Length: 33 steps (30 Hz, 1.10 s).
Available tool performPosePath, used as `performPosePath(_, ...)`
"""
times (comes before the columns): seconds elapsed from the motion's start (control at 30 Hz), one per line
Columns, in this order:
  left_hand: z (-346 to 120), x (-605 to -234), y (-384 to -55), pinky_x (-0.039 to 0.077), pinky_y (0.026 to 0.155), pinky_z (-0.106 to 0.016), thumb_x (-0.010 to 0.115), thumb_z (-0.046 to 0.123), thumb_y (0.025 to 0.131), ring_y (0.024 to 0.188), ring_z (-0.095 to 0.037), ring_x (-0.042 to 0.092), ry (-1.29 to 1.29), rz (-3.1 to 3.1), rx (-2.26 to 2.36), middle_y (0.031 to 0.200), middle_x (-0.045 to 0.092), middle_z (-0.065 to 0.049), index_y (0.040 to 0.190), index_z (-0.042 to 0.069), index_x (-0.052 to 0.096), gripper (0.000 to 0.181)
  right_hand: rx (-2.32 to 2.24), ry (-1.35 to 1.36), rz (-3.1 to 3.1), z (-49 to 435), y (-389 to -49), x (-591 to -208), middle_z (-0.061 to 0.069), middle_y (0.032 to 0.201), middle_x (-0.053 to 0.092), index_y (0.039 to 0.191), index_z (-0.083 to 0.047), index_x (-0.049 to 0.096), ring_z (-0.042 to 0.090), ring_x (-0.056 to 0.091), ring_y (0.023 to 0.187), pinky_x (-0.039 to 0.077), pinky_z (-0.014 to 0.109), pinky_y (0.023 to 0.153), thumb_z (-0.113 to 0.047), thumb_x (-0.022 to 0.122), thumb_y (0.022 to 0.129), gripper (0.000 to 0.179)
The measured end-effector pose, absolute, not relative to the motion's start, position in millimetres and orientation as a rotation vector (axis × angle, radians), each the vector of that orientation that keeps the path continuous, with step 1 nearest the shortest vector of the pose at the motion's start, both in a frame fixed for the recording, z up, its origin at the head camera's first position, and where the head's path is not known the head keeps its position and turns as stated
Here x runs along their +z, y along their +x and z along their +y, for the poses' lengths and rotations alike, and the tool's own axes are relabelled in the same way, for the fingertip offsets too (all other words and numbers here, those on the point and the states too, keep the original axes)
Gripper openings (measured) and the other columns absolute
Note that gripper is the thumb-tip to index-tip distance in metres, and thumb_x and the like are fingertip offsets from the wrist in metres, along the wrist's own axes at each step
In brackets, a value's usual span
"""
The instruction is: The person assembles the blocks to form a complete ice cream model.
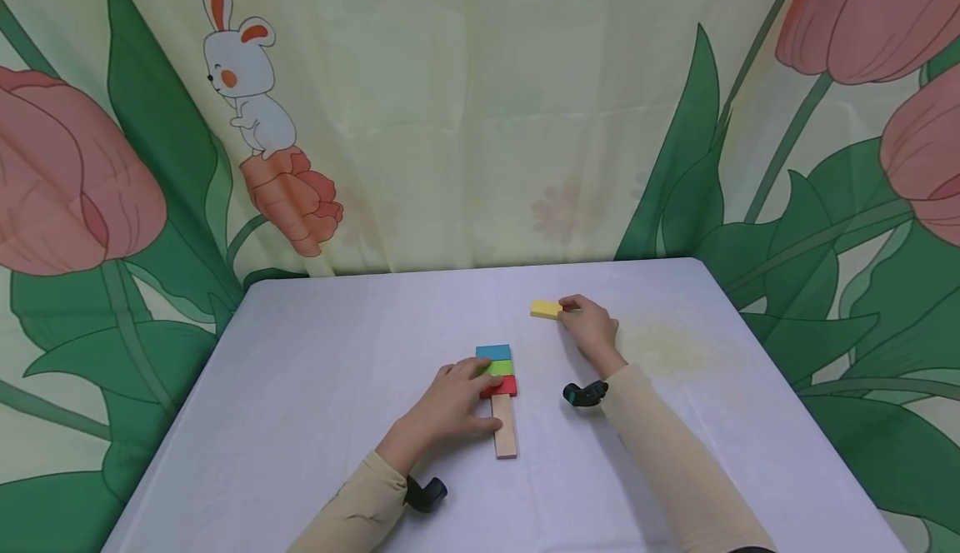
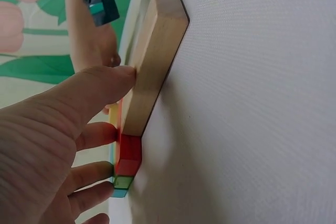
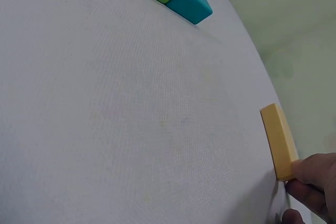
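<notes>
My right hand point(image 1: 591, 330) pinches one end of a yellow block point(image 1: 544, 310) near the far edge of the table. In the right wrist view the thumb and a finger hold that yellow block point(image 3: 279, 140) by its near end. A blue block point(image 1: 492, 352), a green block point(image 1: 501, 367) and a red block point(image 1: 511, 386) lie side by side in a row, with a plain wooden block point(image 1: 505, 430) running lengthwise toward me from the red one. My left hand point(image 1: 452, 403) rests on this row, its fingers extended over the coloured blocks and the thumb touching the wooden block point(image 2: 152, 61).
A white cloth covers the table point(image 1: 300, 370). Behind it hangs a curtain point(image 1: 480, 120) printed with tulips and a rabbit. A small black wrist camera point(image 1: 426, 495) sits by the left cuff, another black camera point(image 1: 585, 393) by the right.
</notes>
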<state>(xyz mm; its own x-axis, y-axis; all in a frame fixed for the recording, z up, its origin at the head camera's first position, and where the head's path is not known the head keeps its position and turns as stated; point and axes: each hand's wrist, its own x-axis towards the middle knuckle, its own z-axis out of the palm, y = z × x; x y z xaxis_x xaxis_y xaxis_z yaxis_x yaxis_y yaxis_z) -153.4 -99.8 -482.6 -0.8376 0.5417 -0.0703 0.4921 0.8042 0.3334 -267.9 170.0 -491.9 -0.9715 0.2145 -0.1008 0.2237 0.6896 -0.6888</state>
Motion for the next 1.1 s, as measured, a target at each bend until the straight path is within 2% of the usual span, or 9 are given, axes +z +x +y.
performPosePath(1.1, -100.5, -483.6, -152.6, 0.034, 0.118, -0.053, 0.079, 0.053, 0.085, 0.149, -0.025, 0.038, 0.795, 2.836, 0.468, 0.159, 0.046, -0.005, 0.143, 0.026, 0.062, 0.067, -1.225, 0.241, 2.866, 115.4, -259.7, -494.1, 0.008, 0.128, 0.072, 0.127, -0.015, 0.071, 0.031, 0.059, 0.125, 0.027, 0.056, 0.106, -0.025, 0.066, 0.099, 0.03)
